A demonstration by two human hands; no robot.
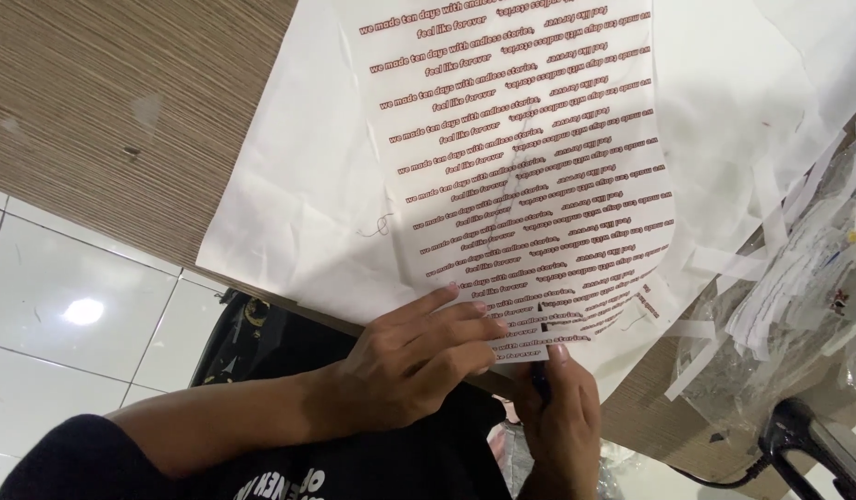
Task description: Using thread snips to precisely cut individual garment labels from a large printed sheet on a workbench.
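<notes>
- Large white printed sheet (530, 176), rows of small red lettering, lies flat on the table and runs from the near edge up out of frame.
- Its printed area has a curved outline on the right side; the lower end tapers toward the hands.
- Left hand (419, 356) lies palm-down on the sheet's near end, fingers (465, 324) stretched out flat and close together, pinning the paper; it grips nothing.
- Right hand (562, 417) sits just beside it at the table edge, closed around a thin dark cutting tool (540, 370), probably a craft knife; the tip touches the sheet right by the left fingertips.
- Plain white backing paper (298, 213) sits under the printed sheet and sticks out wider on both sides, with a bit of dark thread lying on it.
- Loose white paper strips (724, 268) are scattered to the right, some overlapping the backing's edge.
- Further right: a crumpled clear plastic bag (799, 315) stuffed with paper scraps, close to the work area but not touching the hands.
- Black handle-like object (817, 440) at bottom right; can't tell what it is.
- Surface: brown wood-grain laminate table (122, 111).
- Floor: glossy white tiles (76, 315) at left, with a lamp reflection.
- Person's black clothing fills the bottom edge.
</notes>
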